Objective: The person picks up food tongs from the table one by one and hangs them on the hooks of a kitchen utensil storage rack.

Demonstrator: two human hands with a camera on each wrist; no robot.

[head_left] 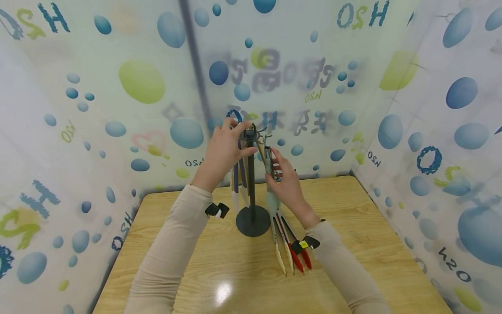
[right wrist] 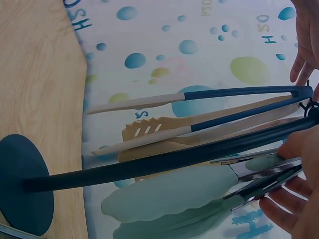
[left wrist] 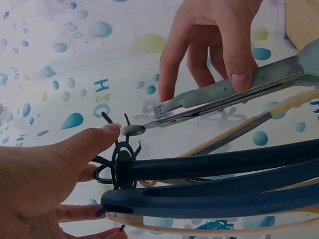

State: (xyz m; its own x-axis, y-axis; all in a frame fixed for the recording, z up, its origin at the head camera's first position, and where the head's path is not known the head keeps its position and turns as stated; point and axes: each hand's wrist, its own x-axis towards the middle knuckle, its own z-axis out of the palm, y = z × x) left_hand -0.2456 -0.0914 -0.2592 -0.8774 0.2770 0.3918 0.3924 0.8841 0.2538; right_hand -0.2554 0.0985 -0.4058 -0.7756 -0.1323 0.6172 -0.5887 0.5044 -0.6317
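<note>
A black utensil stand (head_left: 252,187) rises from a round base, with a ring of hooks on top. My left hand (head_left: 224,150) grips that hook ring, thumb on one side and fingers on the other. In my right hand (head_left: 288,181) I hold metal-handled tongs with pale green heads (right wrist: 169,191). Their end loop (left wrist: 133,130) is at a hook, close to my left thumb tip; whether it hangs there I cannot tell. Blue-handled tongs (right wrist: 239,92) with pale tips hang from the stand, beside a slotted wooden turner (right wrist: 144,129) and other wooden utensils.
Red-tipped tongs (head_left: 296,258) and cream-tipped tongs (head_left: 279,253) lie on the wooden table (head_left: 211,261), right of the stand's base. A patterned curtain (head_left: 157,131) encloses the table at the back and both sides.
</note>
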